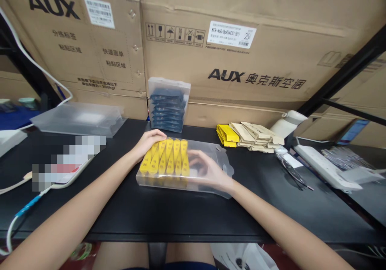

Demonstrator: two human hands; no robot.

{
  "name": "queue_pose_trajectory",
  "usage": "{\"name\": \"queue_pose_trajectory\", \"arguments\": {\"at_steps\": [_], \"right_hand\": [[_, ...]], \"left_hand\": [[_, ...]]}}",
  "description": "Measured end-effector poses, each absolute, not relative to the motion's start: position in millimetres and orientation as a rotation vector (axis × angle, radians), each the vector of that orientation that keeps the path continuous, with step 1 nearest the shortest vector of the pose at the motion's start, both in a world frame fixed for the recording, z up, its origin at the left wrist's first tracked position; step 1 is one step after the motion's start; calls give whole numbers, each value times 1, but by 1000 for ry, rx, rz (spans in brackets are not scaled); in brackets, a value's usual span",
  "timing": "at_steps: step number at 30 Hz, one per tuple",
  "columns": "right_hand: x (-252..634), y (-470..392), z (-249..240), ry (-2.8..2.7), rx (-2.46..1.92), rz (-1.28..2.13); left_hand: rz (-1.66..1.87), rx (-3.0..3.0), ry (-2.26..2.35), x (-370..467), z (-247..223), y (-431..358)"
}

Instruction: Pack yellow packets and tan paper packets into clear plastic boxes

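A clear plastic box (pixel 171 182) lies on its side on the black desk, its flapped end to the right. Several yellow folded packets (pixel 167 157) with dark print stand in a row inside its left half. My left hand (pixel 148 143) grips the box's back left corner, its fingers bent over the upper edge. From the right end my right hand (pixel 209 168) reaches into the box. Its fingers are curved and apart, with the tips at the rightmost yellow packet; nothing is visibly held in it. The plastic blurs part of this hand.
Behind stands a clear box of dark blue packets (pixel 167 109). At back right are a yellow packet (pixel 226 135), beige packets (pixel 256 136) and a white cylindrical device (pixel 289 123). A power strip (pixel 327 167) lies right, an empty plastic box (pixel 78 119) left. Large cartons (pixel 181 60) wall the back.
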State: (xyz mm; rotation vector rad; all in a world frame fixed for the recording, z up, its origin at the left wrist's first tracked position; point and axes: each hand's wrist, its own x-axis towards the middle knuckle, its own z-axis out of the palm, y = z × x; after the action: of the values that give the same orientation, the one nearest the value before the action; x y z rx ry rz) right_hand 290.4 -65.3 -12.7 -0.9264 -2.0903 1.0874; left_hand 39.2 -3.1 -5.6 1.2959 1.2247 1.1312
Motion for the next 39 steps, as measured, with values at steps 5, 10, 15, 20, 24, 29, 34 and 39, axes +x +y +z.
{"name": "queue_pose_trajectory", "arguments": {"at_steps": [5,10,15,20,24,29,34,39], "right_hand": [[295,-63,-13,-2162,-935,971],[298,-59,-19,-2191,-872,928],[301,-58,-22,-2181,-831,927],[302,-58,-23,-2171,-824,975],[302,-58,-22,-2171,-823,966],[301,-59,-19,-2175,-819,965],[300,-60,-16,-2181,-838,930],[299,-61,-14,-2194,-834,902]], "left_hand": [[1121,1290,1226,43,-2,-7],[1099,1274,1221,46,1,-9],[1094,1268,1199,49,0,-9],[1093,1281,1202,49,-2,-8],[1092,1275,1192,49,-2,-8],[1092,1287,1194,48,-2,-9],[1092,1291,1183,47,-4,-7],[1094,1309,1180,47,-5,-6]]}}
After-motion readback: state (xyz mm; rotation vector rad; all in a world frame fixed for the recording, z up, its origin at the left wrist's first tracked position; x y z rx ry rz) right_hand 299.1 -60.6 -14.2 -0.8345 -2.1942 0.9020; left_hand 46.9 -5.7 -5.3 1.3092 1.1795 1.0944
